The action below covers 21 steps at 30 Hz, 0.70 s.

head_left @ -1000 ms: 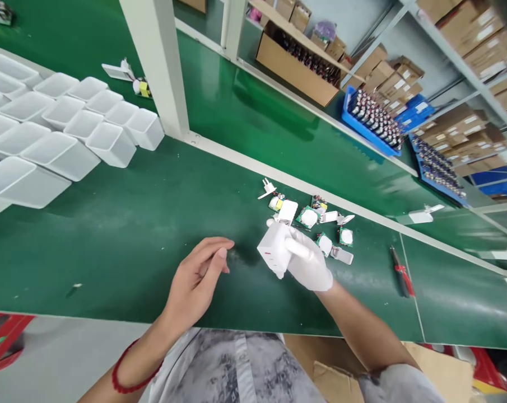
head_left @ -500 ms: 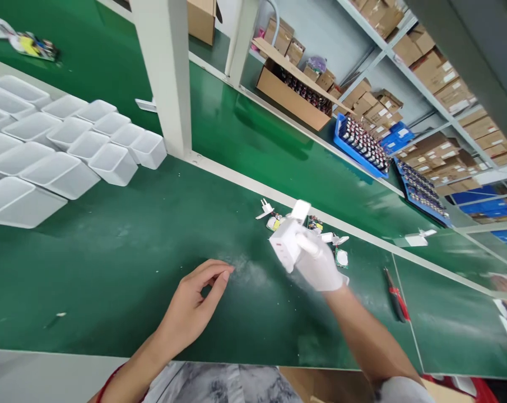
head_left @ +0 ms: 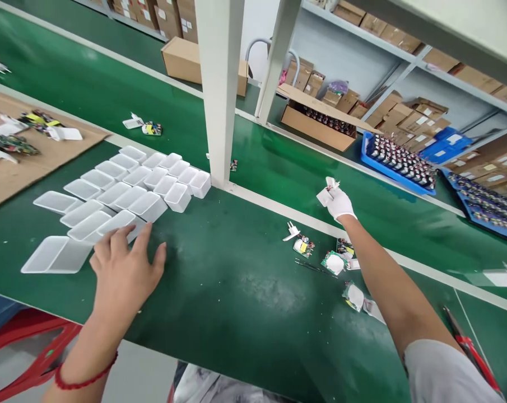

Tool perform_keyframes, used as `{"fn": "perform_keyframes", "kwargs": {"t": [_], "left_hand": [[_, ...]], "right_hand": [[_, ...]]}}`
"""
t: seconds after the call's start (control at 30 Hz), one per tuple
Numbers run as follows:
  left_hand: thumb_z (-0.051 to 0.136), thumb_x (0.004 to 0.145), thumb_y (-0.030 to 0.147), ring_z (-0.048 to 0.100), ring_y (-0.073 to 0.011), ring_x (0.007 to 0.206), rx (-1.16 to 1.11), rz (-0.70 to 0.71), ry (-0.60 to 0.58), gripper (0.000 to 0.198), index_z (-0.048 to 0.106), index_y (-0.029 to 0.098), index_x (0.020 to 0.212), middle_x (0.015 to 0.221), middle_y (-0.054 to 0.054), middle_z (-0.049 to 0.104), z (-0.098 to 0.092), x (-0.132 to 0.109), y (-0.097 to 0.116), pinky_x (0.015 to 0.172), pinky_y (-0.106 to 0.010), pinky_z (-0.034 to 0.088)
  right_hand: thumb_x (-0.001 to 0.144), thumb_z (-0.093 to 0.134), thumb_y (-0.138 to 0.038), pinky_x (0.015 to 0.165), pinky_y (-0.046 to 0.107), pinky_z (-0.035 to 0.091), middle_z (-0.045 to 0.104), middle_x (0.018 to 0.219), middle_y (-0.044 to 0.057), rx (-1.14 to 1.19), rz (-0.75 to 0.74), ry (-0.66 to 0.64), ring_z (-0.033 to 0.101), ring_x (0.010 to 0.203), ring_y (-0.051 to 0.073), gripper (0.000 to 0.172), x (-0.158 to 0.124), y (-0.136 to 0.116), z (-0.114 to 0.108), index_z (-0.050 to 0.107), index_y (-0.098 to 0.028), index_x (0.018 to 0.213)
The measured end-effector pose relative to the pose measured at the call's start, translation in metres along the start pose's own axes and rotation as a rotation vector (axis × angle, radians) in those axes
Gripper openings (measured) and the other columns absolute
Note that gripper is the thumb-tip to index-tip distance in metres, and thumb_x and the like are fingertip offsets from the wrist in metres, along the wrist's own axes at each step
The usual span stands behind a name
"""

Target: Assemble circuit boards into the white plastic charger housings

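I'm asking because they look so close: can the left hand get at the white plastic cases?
Probably yes. The left hand lies open at the near edge of the white plastic cases, fingertips seemingly on the closest one, and nothing stands between them on the green table.

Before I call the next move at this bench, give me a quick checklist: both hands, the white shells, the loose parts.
1. Left hand placed at the white shells: ok, fingers spread, tips at the nearest shell's edge.
2. Left hand gripping a shell: not ok, it is open and holds nothing.
3. Right hand holding the white part: ok, gloved fingers closed on it, raised above the bench.
4. Shells open side up: ok for the near rows.
5. Loose circuit boards free of the right forearm: cannot tell, the arm passes over them.
6. Red-handled tool apart from both hands: ok, it lies at the far right.
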State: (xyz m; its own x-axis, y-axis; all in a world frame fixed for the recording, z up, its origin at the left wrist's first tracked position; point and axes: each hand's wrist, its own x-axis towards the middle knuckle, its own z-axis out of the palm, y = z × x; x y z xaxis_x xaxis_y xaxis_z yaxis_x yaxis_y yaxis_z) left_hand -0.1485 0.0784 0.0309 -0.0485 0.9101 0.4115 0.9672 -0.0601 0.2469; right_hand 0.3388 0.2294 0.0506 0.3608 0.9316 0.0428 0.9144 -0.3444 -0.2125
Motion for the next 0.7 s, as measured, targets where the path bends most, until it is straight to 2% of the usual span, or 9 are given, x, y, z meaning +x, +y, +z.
{"fn": "perform_keyframes", "kwargs": {"t": [0.1,0.17,0.23,0.27,0.33,0.4,0.5,0.6,0.7], "left_hand": [[0.049,0.093,0.036,0.037,-0.0533,0.129,-0.027,-0.014,-0.079,0.037,0.059,0.023,0.125,0.123,-0.015,0.060,-0.001,0.003,-0.006,0.086,-0.071,0.040],[0.048,0.091,0.033,0.040,-0.0496,0.129,-0.086,-0.051,-0.041,0.040,0.057,0.027,0.130,0.126,-0.010,0.057,-0.003,0.006,-0.005,0.089,-0.065,0.039],[0.048,0.090,0.032,0.041,-0.0463,0.130,-0.116,-0.100,-0.008,0.047,0.051,0.030,0.136,0.133,-0.007,0.052,-0.006,0.010,-0.004,0.089,-0.060,0.038],[0.046,0.090,0.033,0.040,-0.0464,0.131,-0.109,-0.122,0.003,0.048,0.049,0.030,0.138,0.134,-0.007,0.051,-0.007,0.012,-0.003,0.087,-0.059,0.037],[0.041,0.092,0.037,0.038,-0.0481,0.131,-0.057,-0.155,0.012,0.046,0.049,0.029,0.137,0.126,-0.007,0.057,-0.009,0.015,-0.003,0.079,-0.057,0.035],[0.036,0.094,0.039,0.042,-0.0475,0.127,0.021,-0.163,0.033,0.042,0.055,0.025,0.129,0.106,-0.007,0.066,-0.011,0.017,-0.005,0.071,-0.053,0.033],[0.035,0.096,0.033,0.054,-0.0413,0.116,0.170,-0.088,0.035,0.038,0.065,0.017,0.112,0.084,-0.007,0.069,-0.015,0.014,-0.004,0.067,-0.047,0.034],[0.043,0.094,0.029,0.061,-0.0361,0.101,0.211,0.047,0.012,0.029,0.068,0.014,0.097,0.083,-0.009,0.071,-0.017,0.001,0.012,0.067,-0.044,0.036],[0.054,0.089,0.023,0.059,-0.0339,0.093,0.053,0.165,0.001,0.016,0.068,0.017,0.093,0.080,-0.009,0.071,-0.014,-0.021,0.049,0.068,-0.043,0.038]], "right_hand": [[0.087,0.054,-0.032,0.082,0.042,0.052,0.062,0.116,0.031,-0.076,0.061,-0.009,0.065,0.103,0.036,0.061,-0.012,-0.001,-0.009,0.047,0.004,0.136],[0.089,0.050,-0.039,0.087,0.049,0.049,0.052,0.127,0.037,-0.124,0.048,0.003,0.061,0.109,0.041,0.070,-0.030,-0.002,-0.021,0.039,0.006,0.142],[0.090,0.051,-0.043,0.094,0.047,0.046,0.050,0.136,0.029,-0.143,-0.071,-0.055,0.059,0.116,0.039,0.066,-0.055,-0.006,-0.033,0.042,-0.005,0.143],[0.088,0.055,-0.046,0.096,0.043,0.046,0.054,0.136,0.022,-0.133,-0.157,-0.117,0.059,0.116,0.035,0.063,-0.069,-0.010,-0.037,0.048,-0.013,0.141],[0.083,0.063,-0.051,0.091,0.034,0.049,0.064,0.127,0.011,-0.140,-0.366,-0.307,0.064,0.109,0.029,0.063,-0.095,-0.018,-0.040,0.053,-0.025,0.139],[0.082,0.065,-0.051,0.081,0.032,0.050,0.070,0.115,0.010,-0.193,-0.529,-0.469,0.068,0.096,0.028,0.070,-0.116,-0.027,-0.035,0.047,-0.025,0.144],[0.080,0.067,-0.043,0.076,0.034,0.048,0.070,0.110,0.017,-0.278,-0.611,-0.515,0.069,0.092,0.032,0.078,-0.131,-0.036,-0.022,0.041,-0.016,0.148],[0.076,0.070,-0.039,0.076,0.034,0.047,0.069,0.111,0.019,-0.279,-0.603,-0.473,0.068,0.096,0.033,0.077,-0.132,-0.038,-0.012,0.045,-0.012,0.144],[0.077,0.067,-0.037,0.074,0.034,0.047,0.070,0.107,0.020,-0.254,-0.589,-0.455,0.068,0.092,0.033,0.074,-0.132,-0.038,-0.007,0.047,-0.010,0.142]]}}
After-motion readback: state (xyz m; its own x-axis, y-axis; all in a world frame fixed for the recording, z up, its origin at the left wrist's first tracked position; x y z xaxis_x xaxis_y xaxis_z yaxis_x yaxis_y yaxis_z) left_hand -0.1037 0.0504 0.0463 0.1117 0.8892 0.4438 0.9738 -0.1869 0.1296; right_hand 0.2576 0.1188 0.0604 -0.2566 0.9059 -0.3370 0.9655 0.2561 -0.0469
